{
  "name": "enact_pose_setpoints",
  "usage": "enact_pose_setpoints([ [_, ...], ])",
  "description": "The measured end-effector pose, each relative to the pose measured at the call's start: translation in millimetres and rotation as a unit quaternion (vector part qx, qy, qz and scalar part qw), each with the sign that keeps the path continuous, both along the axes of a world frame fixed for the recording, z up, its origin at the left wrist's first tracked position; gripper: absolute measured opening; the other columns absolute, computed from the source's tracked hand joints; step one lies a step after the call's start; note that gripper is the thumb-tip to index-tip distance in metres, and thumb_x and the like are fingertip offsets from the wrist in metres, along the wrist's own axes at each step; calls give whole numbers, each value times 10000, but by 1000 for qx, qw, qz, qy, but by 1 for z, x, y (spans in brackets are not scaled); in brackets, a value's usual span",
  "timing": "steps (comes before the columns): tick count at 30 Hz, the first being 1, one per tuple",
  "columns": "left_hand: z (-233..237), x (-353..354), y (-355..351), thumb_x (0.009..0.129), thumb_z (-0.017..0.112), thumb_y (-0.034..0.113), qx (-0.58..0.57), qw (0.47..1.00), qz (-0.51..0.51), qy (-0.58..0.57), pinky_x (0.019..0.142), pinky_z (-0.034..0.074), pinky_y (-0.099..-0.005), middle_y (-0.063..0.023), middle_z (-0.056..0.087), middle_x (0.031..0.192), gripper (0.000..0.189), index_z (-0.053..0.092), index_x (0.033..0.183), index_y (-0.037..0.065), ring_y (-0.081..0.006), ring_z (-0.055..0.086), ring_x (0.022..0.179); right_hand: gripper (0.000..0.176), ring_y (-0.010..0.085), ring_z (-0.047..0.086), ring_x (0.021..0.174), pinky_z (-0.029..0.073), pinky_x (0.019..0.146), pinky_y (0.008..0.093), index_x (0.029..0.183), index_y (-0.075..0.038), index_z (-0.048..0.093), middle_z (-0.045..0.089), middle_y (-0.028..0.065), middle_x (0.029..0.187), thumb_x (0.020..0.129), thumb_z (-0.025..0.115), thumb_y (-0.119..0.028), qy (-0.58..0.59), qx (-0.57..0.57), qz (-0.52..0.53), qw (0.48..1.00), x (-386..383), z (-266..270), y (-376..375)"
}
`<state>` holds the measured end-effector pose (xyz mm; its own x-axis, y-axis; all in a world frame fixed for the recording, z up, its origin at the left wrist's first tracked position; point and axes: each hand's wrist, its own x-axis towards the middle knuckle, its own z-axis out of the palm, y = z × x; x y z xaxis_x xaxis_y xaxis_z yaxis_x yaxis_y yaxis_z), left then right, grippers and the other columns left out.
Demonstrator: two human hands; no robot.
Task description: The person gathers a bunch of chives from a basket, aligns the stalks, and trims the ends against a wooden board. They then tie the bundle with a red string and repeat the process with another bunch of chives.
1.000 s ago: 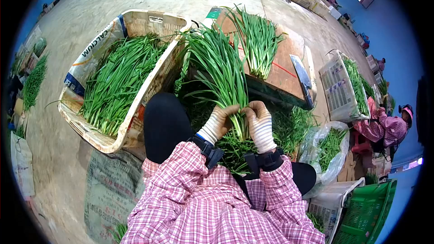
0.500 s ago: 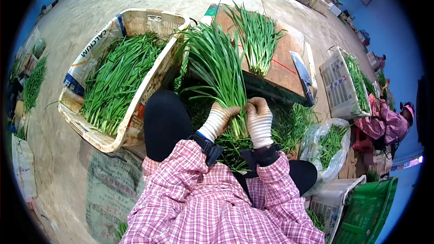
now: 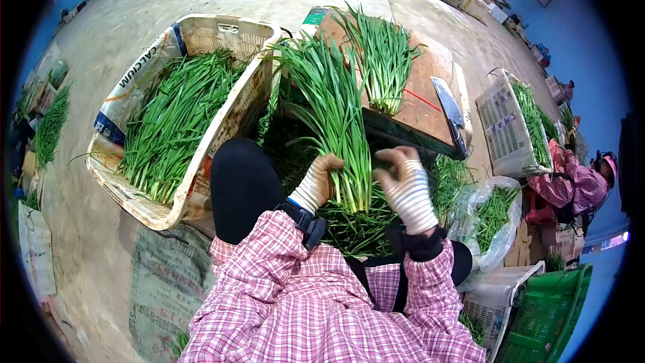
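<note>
My left hand (image 3: 318, 180), in a striped glove with bare-looking fingertips, is closed round the lower stems of a bunch of garlic chives (image 3: 336, 114). The leaves fan up and away from me over the near left edge of a wooden board (image 3: 430, 118). Just right of the stems, my right hand (image 3: 406, 185) is apart from the bunch, its thumb and fingers parted and slightly blurred. A second bunch of chives (image 3: 384, 60) lies on the board. Beside it, at the right edge, rests a wide-bladed knife (image 3: 450, 115). Loose greens (image 3: 356, 228) lie below my hands, between my knees.
A large crate (image 3: 191, 191) of chives stands to my left. On the right are another crate (image 3: 500, 128) of chives, a clear plastic bag (image 3: 516, 218) of greens and a green crate (image 3: 547, 316). A person (image 3: 578, 181) in a checked jacket sits at the far right.
My right hand has let go of the stems and moved right and slightly down, its fingers opening. My left hand keeps the bunch, whose stem ends now hang a little lower.
</note>
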<state>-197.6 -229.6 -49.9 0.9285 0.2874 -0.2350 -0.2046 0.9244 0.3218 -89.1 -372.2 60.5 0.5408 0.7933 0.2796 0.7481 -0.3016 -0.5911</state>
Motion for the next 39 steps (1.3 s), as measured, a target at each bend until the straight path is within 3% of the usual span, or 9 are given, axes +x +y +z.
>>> enact_pose_setpoints([
  [5, -22, 3, 2, 769, 559, 85, -35, 999, 31, 20, 975, 508, -459, -150, 675, 1108, 433, 585, 1191, -6, -304, 651, 1000, 337, 383, 631, 906, 528, 770, 416, 1052, -47, 604, 571, 204, 1045, 739, 717, -99, -29, -60, -6, 998, -20, -25, 17],
  [10, -31, 7, 3, 838, 663, 181, -55, 998, 19, 28, 864, 543, -450, -104, 690, 985, 254, 640, 1043, 33, -266, 667, 902, 220, 375, 631, 893, 530, 759, 436, 978, -96, 687, 593, 175, 1026, 765, 719, -141, -13, -25, 18, 999, -21, -32, 13],
  [13, -43, 9, 1, 797, 714, 125, 117, 992, 29, 40, 805, 548, -424, -79, 691, 912, 144, 675, 906, 38, -217, 665, 826, 113, 356, 638, 885, 535, 747, 413, 905, -116, 738, 605, 172, 1009, 802, 691, -123, 2, -14, 38, 999, -17, -35, 13],
  [16, -32, 6, -1, 783, 684, 60, 104, 993, 48, 29, 765, 554, -411, -61, 675, 873, 72, 668, 847, 32, -200, 652, 795, 113, 348, 646, 864, 536, 739, 418, 922, -121, 741, 616, 165, 998, 835, 669, -122, -5, -37, 14, 999, -5, -38, 22],
  [27, -17, 8, -9, 755, 625, 20, 49, 996, 69, 42, 754, 556, -375, -41, 651, 845, 154, 645, 908, 25, -203, 630, 748, 194, 319, 670, 906, 531, 809, 409, 898, -96, 753, 667, 141, 1008, 767, 706, -231, -5, -173, -69, 982, -6, -20, 58],
  [28, -21, 7, -7, 747, 620, 14, 54, 995, 62, 47, 752, 559, -391, -39, 655, 844, 172, 651, 916, 29, -205, 634, 755, 218, 314, 680, 838, 535, 780, 375, 888, -33, 745, 696, 141, 877, 763, 706, -207, -22, -140, -73, 987, -5, -24, 58],
  [32, -14, 5, -10, 743, 618, 10, 64, 992, 89, 54, 737, 563, -402, -49, 654, 837, 168, 657, 906, 18, -209, 634, 748, 295, 313, 693, 775, 541, 730, 379, 904, -12, 742, 713, 160, 790, 756, 720, -267, 149, -113, -44, 981, 7, -25, 55],
  [35, -18, 8, -12, 747, 623, 7, 83, 991, 100, 42, 724, 559, -403, -63, 652, 823, 116, 663, 856, 5, -209, 632, 751, 289, 341, 680, 778, 542, 731, 423, 852, -40, 755, 698, 171, 780, 745, 699, -302, -27, -163, -28, 986, 0, -21, 55],
  [39, -22, 10, -13, 744, 638, 13, 100, 989, 90, 55, 683, 536, -364, -47, 632, 784, 63, 659, 804, 14, -185, 623, 750, 257, 335, 678, 777, 539, 734, 423, 793, -49, 746, 691, 173, 772, 729, 691, -292, -49, -203, -59, 976, -9, -18, 61],
])
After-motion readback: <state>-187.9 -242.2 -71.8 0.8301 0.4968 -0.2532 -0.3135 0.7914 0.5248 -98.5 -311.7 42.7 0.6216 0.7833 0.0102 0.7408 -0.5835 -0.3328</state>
